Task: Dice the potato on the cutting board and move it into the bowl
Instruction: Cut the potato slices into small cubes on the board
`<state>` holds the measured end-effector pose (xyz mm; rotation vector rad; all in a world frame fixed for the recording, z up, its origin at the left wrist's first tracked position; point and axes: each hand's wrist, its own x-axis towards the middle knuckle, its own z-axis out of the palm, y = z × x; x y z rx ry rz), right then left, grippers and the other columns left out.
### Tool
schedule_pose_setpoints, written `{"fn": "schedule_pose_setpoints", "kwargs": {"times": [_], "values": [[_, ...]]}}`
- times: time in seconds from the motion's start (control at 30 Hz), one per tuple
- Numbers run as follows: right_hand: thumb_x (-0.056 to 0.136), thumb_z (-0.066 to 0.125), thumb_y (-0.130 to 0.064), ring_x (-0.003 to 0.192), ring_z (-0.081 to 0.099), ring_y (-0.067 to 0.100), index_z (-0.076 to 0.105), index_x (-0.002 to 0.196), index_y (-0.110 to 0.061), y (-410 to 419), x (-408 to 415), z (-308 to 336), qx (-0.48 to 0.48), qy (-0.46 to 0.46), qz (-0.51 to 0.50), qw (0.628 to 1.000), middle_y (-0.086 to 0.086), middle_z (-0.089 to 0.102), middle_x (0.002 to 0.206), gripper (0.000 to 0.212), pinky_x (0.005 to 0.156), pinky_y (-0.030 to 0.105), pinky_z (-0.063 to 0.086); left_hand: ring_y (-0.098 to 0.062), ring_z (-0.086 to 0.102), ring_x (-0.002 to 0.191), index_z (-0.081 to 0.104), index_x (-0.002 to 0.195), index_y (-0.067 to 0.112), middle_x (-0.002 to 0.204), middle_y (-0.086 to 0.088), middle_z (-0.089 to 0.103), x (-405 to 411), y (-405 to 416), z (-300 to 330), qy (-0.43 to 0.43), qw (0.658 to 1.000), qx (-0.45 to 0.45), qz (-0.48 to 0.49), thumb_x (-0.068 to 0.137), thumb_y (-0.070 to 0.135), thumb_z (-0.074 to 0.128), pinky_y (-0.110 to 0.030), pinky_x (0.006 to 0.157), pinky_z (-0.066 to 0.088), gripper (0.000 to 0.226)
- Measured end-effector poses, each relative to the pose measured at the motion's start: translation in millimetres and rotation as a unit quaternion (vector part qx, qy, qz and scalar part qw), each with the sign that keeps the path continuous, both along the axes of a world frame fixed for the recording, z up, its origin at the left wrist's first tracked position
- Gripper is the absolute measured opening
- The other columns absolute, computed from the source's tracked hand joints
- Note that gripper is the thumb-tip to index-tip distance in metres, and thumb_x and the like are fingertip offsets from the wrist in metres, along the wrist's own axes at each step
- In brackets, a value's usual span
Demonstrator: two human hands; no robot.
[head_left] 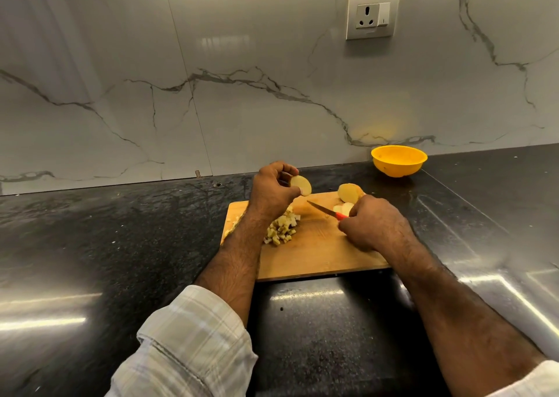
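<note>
A wooden cutting board (317, 254) lies on the dark counter. My left hand (272, 189) pinches a round potato slice (301, 185), lifted above the board's far edge. My right hand (373, 222) grips a knife with a red handle (340, 215); its blade (320, 208) points left over the board. A pile of diced potato (282, 228) sits on the board beside my left wrist. A cut potato piece (349, 192) rests at the board's far right, with a few slices (343, 208) just in front of it. The yellow bowl (399, 160) stands behind the board to the right, against the wall.
The black polished counter (121, 245) stretches left and right of the board. A marble-patterned wall (211, 94) rises right behind it, with a power socket (372, 15) high up. A seam in the counter runs diagonally on the right.
</note>
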<state>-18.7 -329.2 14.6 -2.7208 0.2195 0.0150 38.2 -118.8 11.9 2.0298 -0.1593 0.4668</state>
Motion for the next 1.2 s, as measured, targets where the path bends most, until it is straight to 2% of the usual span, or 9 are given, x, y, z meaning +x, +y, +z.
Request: {"fn": "schedule_pose_setpoints", "kwargs": {"times": [0.17,0.37,0.63,0.8,0.87,0.97,1.07,1.13,1.2], "values": [[0.088,0.075,-0.054,0.095,0.065,0.018,0.072,0.12,-0.023,-3.2,-7.3,10.4,-0.046,0.01,0.04,0.998,0.0,0.068,0.105,0.046,0.085,0.04,0.062,-0.017,0.075,0.086,0.074,0.105,0.017,0.097,-0.001,0.075,-0.7,1.5,1.2,0.0,1.0,-0.007,0.005,0.083,0.009,0.088,-0.039,0.066,0.067,0.027],[0.092,0.07,-0.06,0.093,0.062,0.016,0.073,0.112,-0.022,1.2,-19.4,15.8,-0.075,-0.013,0.078,0.994,-0.003,0.061,0.095,0.044,0.08,0.036,0.061,-0.018,0.076,0.08,0.073,0.105,0.011,0.094,-0.005,0.074,-4.2,-0.2,3.5,0.006,1.0,-0.024,-0.016,0.082,0.01,0.09,-0.039,0.062,0.066,0.029],[0.08,0.084,-0.053,0.086,0.067,0.019,0.073,0.106,-0.022,-8.3,-12.9,16.7,-0.078,0.009,0.028,0.997,0.002,0.066,0.098,0.041,0.079,0.043,0.064,-0.02,0.075,0.084,0.072,0.108,0.016,0.092,-0.004,0.075,-5.2,-1.8,2.6,0.021,0.999,0.006,-0.038,0.083,0.018,0.089,-0.034,0.063,0.064,0.03],[0.086,0.08,-0.046,0.085,0.063,0.017,0.072,0.106,-0.02,-8.8,-12.6,17.7,-0.067,-0.033,0.006,0.997,0.001,0.065,0.095,0.033,0.079,0.041,0.063,-0.025,0.075,0.087,0.072,0.112,0.013,0.1,-0.01,0.071,-11.3,-11.4,3.7,0.085,0.992,0.014,-0.095,0.09,0.007,0.081,-0.032,0.066,0.065,0.025],[0.088,0.077,-0.045,0.084,0.063,0.016,0.072,0.103,-0.02,-3.6,-13.5,16.9,-0.054,-0.037,0.016,0.998,0.001,0.066,0.093,0.029,0.077,0.04,0.063,-0.02,0.074,0.089,0.073,0.11,0.017,0.102,-0.006,0.07,-13.6,-15.3,2.1,0.094,0.989,0.052,-0.101,0.092,0.006,0.079,-0.034,0.072,0.066,0.022],[0.09,0.071,-0.048,0.088,0.063,0.017,0.069,0.107,-0.022,5.1,-16.6,13.0,-0.063,-0.033,0.036,0.997,-0.001,0.064,0.097,0.031,0.079,0.042,0.063,-0.011,0.067,0.099,0.074,0.112,0.027,0.107,0.006,0.07,-13.5,-19.9,-2.1,0.078,0.976,0.187,-0.074,0.092,0.018,0.081,-0.04,0.09,0.062,0.023],[0.096,0.066,-0.046,0.095,0.062,0.019,0.065,0.119,-0.021,10.7,-19.8,10.4,-0.063,-0.023,0.051,0.996,-0.001,0.064,0.104,0.034,0.086,0.042,0.062,-0.012,0.061,0.115,0.072,0.117,0.035,0.121,0.011,0.07,-14.1,-21.8,-2.8,0.083,0.938,0.333,-0.046,0.095,0.032,0.076,-0.053,0.115,0.036,0.023],[0.097,0.065,-0.044,0.1,0.06,0.019,0.062,0.127,-0.022,13.2,-20.9,10.3,-0.06,-0.017,0.057,0.996,0.001,0.065,0.114,0.037,0.089,0.042,0.061,-0.015,0.056,0.127,0.072,0.121,0.036,0.134,0.011,0.066,-12.3,-20.8,-2.7,0.098,0.926,0.361,-0.047,0.098,0.037,0.072,-0.057,0.119,0.022,0.023],[0.097,0.066,-0.041,0.108,0.06,0.021,0.059,0.133,-0.024,14.6,-22.3,11.4,-0.057,-0.014,0.066,0.996,0.003,0.064,0.125,0.04,0.093,0.043,0.059,-0.016,0.051,0.135,0.072,0.122,0.038,0.143,0.011,0.061,-9.4,-19.0,-3.8,0.112,0.921,0.369,-0.062,0.097,0.043,0.071,-0.057,0.117,0.019,0.025]]}}
